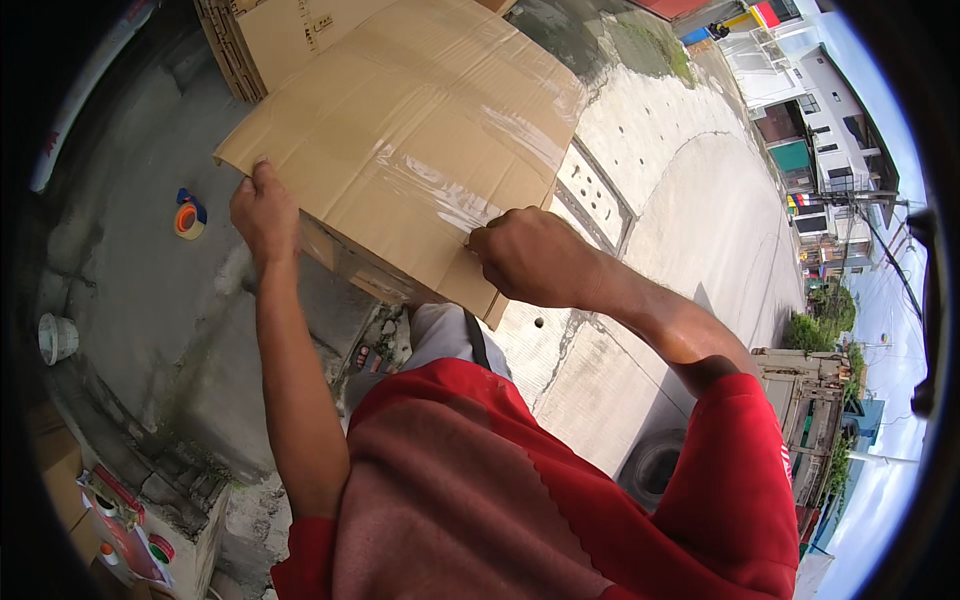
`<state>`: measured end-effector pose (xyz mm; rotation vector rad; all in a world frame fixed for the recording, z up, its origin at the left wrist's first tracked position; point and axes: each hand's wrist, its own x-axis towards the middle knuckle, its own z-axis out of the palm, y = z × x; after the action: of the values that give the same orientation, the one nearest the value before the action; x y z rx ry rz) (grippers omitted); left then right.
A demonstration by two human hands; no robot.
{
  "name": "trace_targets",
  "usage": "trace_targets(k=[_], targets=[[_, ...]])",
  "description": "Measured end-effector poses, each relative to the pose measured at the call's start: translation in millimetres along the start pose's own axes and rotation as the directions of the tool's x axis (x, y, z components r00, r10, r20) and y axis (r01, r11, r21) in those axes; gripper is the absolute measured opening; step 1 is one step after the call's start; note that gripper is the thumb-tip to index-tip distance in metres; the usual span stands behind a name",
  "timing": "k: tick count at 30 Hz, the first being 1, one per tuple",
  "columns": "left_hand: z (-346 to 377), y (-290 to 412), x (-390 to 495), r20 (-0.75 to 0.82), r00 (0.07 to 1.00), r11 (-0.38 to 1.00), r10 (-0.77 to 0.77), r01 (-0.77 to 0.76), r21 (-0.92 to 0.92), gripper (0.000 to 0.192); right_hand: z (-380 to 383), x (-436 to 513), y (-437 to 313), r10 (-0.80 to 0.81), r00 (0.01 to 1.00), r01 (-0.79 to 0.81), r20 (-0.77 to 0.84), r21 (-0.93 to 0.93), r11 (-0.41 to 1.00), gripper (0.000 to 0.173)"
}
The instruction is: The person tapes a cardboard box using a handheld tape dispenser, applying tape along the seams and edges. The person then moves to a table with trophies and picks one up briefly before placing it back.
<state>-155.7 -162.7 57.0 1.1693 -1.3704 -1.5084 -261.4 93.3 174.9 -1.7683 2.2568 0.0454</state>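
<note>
A large flattened cardboard sheet [390, 142] with strips of clear tape lies across the upper middle of the view, over more cardboard [352, 274] whose side shows below its near edge. My left hand [266, 214] grips the sheet's left corner, thumb on top. At the near right edge, beside shiny clear tape, my right hand [529, 255] is closed on the sheet with its fingers curled; their tips are partly hidden. A tape dispenser with a roll [190, 219] rests on the concrete to the left of my left hand.
Stacked flat cardboard [285, 45] stands beyond the sheet. A plastic tub [58, 338] is at the far left. Lower left, a ledge holds tape rolls [160, 548]. A concrete drain cover [592, 191], a tyre [652, 469] and a wooden-sided truck body [802, 405] are on the right.
</note>
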Motion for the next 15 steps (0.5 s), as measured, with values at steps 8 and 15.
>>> trace_targets(k=[8, 15], targets=[[-4.2, -3.3, 7.1, 0.017, 0.999, 0.996, -0.043, 0.044, -0.084, 0.044, 18.0, -60.1, -6.8, 0.124, 0.984, -0.103, -0.129, 0.158, 0.982, 0.01], [-8.3, -8.3, 14.1, 0.034, 0.998, 0.994, -0.045, 0.049, -0.101, 0.044, 66.7, -80.1, 0.0, 0.13, 0.932, -0.047, -0.339, 0.243, 0.969, 0.01]])
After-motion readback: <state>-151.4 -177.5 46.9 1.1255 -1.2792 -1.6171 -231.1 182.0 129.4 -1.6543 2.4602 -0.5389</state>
